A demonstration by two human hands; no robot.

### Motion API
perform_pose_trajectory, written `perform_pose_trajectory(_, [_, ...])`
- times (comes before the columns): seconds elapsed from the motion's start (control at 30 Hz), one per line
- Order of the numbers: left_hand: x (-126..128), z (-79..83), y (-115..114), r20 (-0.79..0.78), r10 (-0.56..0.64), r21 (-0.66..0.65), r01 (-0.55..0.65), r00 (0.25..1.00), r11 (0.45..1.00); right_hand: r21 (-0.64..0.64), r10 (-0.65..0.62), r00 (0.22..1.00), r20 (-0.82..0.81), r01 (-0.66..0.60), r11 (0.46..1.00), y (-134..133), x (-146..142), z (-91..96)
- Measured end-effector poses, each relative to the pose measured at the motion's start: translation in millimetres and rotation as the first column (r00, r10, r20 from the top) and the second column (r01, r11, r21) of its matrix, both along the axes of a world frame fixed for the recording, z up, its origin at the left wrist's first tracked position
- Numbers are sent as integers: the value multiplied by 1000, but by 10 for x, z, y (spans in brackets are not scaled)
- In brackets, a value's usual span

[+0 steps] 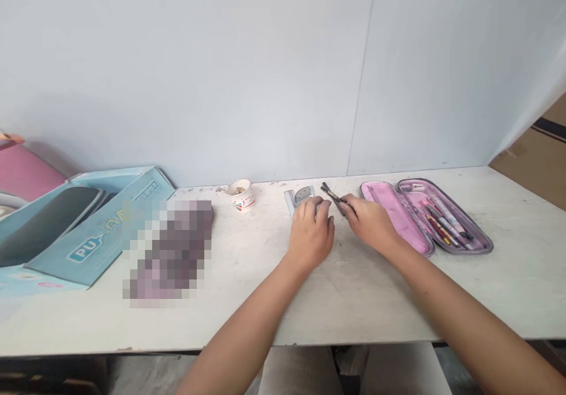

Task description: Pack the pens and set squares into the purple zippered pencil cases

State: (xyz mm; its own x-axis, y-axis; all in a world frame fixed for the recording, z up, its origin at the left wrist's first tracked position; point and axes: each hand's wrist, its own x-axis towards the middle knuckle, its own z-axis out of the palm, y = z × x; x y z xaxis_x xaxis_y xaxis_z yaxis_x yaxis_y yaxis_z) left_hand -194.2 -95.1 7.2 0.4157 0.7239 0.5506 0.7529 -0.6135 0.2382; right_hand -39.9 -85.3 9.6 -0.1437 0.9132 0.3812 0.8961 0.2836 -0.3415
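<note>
My left hand [312, 230] is over a clear set square [292, 201] with a protractor arc, its curled fingers on the near edge, holding it against the table. The fingers hide much of the set square. To the right, my right hand [366, 218] pinches a small dark brush [331, 193], whose flared tip points up and left, just above the table. An open pink pencil case [480, 243] lies right of my right hand, with several pens [446, 218] in its deeper half.
A paper cup [241, 196] with something pale inside stands near the wall [265, 76]. At left are a pixelated purplish object [170, 250] and a light-blue box [101, 247] holding a dark rounded item [53, 221]. The white table [247, 318] ends just before my lap.
</note>
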Motion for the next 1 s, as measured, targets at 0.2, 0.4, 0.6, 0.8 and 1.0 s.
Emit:
perform_pose_trajectory(0.2, [-40, -119, 96, -376, -75, -46, 62, 923, 997, 79, 64, 948, 310, -93, 993, -121, 33, -161])
perform_pose_trajectory(0.4, [-6, -97, 101, -415, 18, -133, -80, 910, 988, 163, 131, 942, 309, -188, 968, -96, 88, -204])
perform_pose_trajectory(0.6, [-125, -19, 181, -314, 178, -175, -241, 933, 955, 316, 75, 973, 217, -143, 938, -18, 249, -163])
perform_pose_trajectory(0.8, [-98, -93, 160, -202, 76, -290, -133, 976, 948, 384, 52, 997, 53, -68, 921, -37, 228, -209])
perform_pose_trajectory(1.0, [0, -143, 61, -164, -20, -346, -38, 986, 937, 378, 140, 984, 112, -172, 910, -94, 144, -253])
